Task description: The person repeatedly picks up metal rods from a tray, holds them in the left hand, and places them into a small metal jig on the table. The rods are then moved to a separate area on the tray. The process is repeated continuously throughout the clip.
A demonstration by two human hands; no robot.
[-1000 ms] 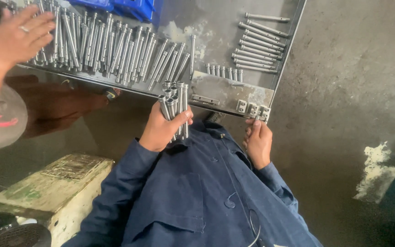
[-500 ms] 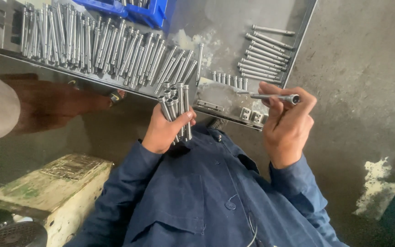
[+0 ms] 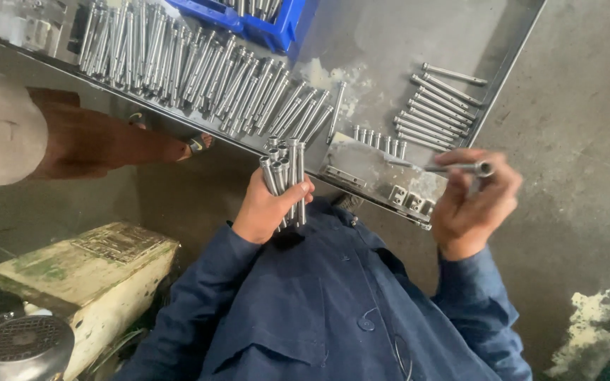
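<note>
Over the near edge of the grey metal tabletop [image 3: 418, 42], both hands are raised in front of a dark blue work shirt [image 3: 319, 310]. The left hand [image 3: 266, 208] is curled into a fist around a bundle of steel pins [image 3: 285, 173], held roughly upright with their ends just above the thumb and index finger; the forearm comes up from the lower left in a blue sleeve. The right hand [image 3: 471, 204] is lifted a little higher and farther right, wrist bent, its fingers closed around a single steel pin [image 3: 453, 168] that lies nearly level, its round head poking out past the fingertips on the right side. The two hands are well apart.

On the tabletop, a long row of pins [image 3: 199, 70] lies side by side along the left and middle, and a smaller row of pins [image 3: 435, 106] lies near the right edge. A few short pins [image 3: 379, 137] stand beside a flat metal plate [image 3: 368, 166] near the front edge. A blue plastic bin [image 3: 270, 21] holds more pins at the top. Another person's leg [image 3: 100, 144] and sandalled foot show under the tabletop on the left. A worn, pale green block [image 3: 79, 271] sits at the lower left.
</note>
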